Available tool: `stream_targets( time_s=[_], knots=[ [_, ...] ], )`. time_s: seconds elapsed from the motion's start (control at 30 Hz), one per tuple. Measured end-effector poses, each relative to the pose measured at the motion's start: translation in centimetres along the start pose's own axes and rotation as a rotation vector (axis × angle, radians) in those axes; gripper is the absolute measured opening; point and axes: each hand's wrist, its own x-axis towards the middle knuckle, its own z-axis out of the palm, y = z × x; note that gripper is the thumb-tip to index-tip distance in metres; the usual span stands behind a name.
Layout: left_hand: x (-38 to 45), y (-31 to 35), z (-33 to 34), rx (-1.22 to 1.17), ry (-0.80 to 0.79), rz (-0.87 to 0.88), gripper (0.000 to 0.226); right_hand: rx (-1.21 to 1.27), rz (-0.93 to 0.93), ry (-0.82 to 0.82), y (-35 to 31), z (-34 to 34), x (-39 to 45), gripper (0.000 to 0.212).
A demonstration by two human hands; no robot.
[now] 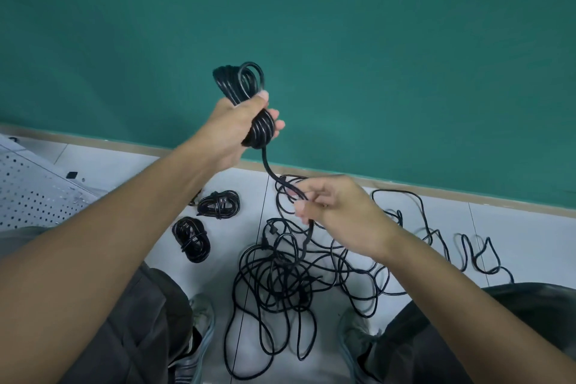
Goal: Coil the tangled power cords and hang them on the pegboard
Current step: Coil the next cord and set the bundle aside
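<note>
Left hand: raised before the green wall; fingers clenched round a coiled black cord, its loops standing up above the thumb and further turns wrapped round the middle of the bundle inside the fist.

Loose end of that cord: ran down and to the right from the fist to the right hand; there pinched between thumb and fingertips, then dropped on toward the floor.

Tangle of black cords: lay on the white tiled floor between the person's shoes and just below the right hand; loops overlapping, individual cords not separable by eye; one strand trailed away to the right along the floor in wavy bends.

Two coiled and bound cords: one nearer the wall, one nearer the person, side by side on the floor, left of the tangle and apart from it.

Pegboard: white, perforated, lay at the left edge of the view; no cord on the visible part.

Person: seated or crouched, grey trousers and pale shoes at the bottom of the view.
</note>
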Motion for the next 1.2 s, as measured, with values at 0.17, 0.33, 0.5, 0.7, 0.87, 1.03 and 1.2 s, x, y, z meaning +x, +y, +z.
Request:
stream_targets(
  time_s=[0.17, 0.33, 0.5, 0.7, 0.87, 1.03, 1.2],
  knots=[
    [-1.3, -1.3, 0.2, 0.47, -0.333, 0.034, 0.02, 0.029, -0.094, 0.214, -0.3, -1.7, 0.5, 0.024],
    [-2.1, -1.5, 0.7, 0.533, -0.582, -0.009, 0.024, 0.033, -0.165, 0.393, -0.4, -2.5, 0.6, 0.017],
    [-2.7, -1.5, 1.0, 0.43, -0.656, -0.156, 0.06, 0.035, -0.208, 0.559, -0.6, -2.5, 0.6, 0.021],
    [-4.2, -0.7, 1.5, 0.369, -0.816, -0.23, 0.02, -0.033, -0.239, 0.7, -1.0, -2.4, 0.5, 0.034],
    [-4.5, -0.6, 1.6, 0.351, -0.794, -0.225, 0.006, -0.045, -0.198, 0.717, -0.9, -2.2, 0.5, 0.031],
    [-4.1, -1.0, 1.4, 0.294, -0.656, -0.187, 0.009, 0.066, -0.152, 0.631, 0.0, -2.5, 0.8, 0.021],
    [-3.4, -0.3, 1.0, 0.212, -0.575, -0.167, 0.014, 0.133, -0.035, 0.462, 1.0, -2.4, 1.6, 0.008]
  ],
)
